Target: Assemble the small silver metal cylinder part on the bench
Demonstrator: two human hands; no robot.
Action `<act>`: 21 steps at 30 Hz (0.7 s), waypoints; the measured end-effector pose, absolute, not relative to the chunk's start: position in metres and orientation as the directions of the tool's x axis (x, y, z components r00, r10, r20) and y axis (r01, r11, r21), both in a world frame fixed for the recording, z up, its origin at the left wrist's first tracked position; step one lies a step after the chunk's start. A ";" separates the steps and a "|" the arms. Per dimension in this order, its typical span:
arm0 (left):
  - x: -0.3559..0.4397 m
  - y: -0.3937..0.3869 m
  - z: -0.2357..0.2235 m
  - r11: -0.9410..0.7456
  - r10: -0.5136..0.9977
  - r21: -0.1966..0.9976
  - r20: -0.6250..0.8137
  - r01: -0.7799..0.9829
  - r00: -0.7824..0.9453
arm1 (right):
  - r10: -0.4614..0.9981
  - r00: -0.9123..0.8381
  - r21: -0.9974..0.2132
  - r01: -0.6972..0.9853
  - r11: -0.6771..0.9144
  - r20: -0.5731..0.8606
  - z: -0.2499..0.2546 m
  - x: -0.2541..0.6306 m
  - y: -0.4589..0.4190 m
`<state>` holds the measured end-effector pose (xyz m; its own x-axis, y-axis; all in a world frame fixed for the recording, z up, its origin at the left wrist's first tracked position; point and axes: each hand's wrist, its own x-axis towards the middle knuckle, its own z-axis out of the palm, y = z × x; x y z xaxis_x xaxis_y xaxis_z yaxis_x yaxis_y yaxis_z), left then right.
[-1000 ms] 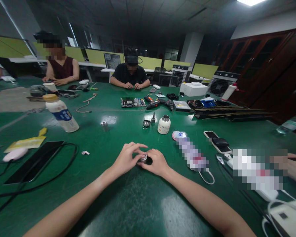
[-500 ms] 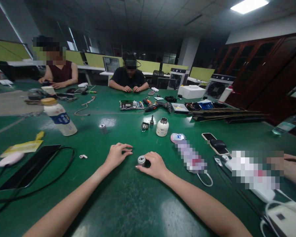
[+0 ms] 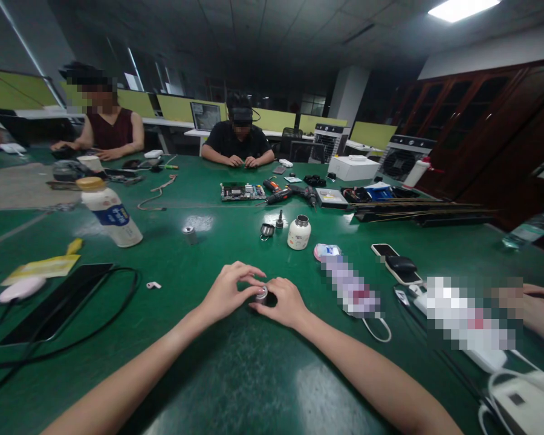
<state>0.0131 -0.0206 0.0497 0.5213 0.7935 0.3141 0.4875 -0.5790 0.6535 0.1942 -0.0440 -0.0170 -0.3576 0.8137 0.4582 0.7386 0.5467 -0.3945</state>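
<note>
A small silver metal cylinder (image 3: 261, 297) stands on the green table in front of me, partly covered by my fingers. From its right side my right hand (image 3: 284, 303) holds it between thumb and fingers. My left hand (image 3: 231, 291) reaches over from the left, its thumb and fingertips closed around the cylinder's top. Whether those fingers grip a separate piece there, I cannot tell. Farther off to the left stands another small metal cylinder (image 3: 189, 235). Beyond my hands are a white bottle (image 3: 298, 233) without a lid, a dark metal bit (image 3: 280, 220) and a small black case (image 3: 267, 231).
A milk bottle (image 3: 113, 219), a tablet (image 3: 57, 305) with a black cable and an earbud (image 3: 153, 285) lie to the left. On the right are a phone (image 3: 384, 249) and a power strip (image 3: 485, 353). Drills (image 3: 278, 197) and a circuit board (image 3: 242, 192) lie farther back; co-workers sit around.
My left hand has moved right, from beside the metal cylinder onto its top. My right hand stays around the cylinder.
</note>
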 end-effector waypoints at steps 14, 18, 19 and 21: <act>0.004 -0.019 0.061 -0.632 0.757 0.596 0.338 0.495 0.558 | 0.814 -0.356 -0.397 0.738 0.546 0.458 -0.017 0.194 -0.043; 0.007 -0.022 0.059 -0.629 0.748 0.591 0.282 0.505 0.601 | 0.814 -0.361 -0.394 0.738 0.547 0.455 -0.018 0.195 -0.043; 0.006 -0.021 0.060 -0.618 0.760 0.589 0.279 0.520 0.587 | 0.815 -0.359 -0.400 0.736 0.547 0.454 -0.018 0.195 -0.043; 0.004 -0.020 0.064 -0.598 0.782 0.591 0.279 0.542 0.558 | 0.816 -0.357 -0.408 0.731 0.548 0.455 -0.017 0.195 -0.043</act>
<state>0.0041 -0.0196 0.0637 0.5578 0.7817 0.2790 0.5420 -0.5977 0.5908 0.1947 -0.0433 -0.0171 -0.3570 0.8156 0.4554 0.7305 0.5476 -0.4081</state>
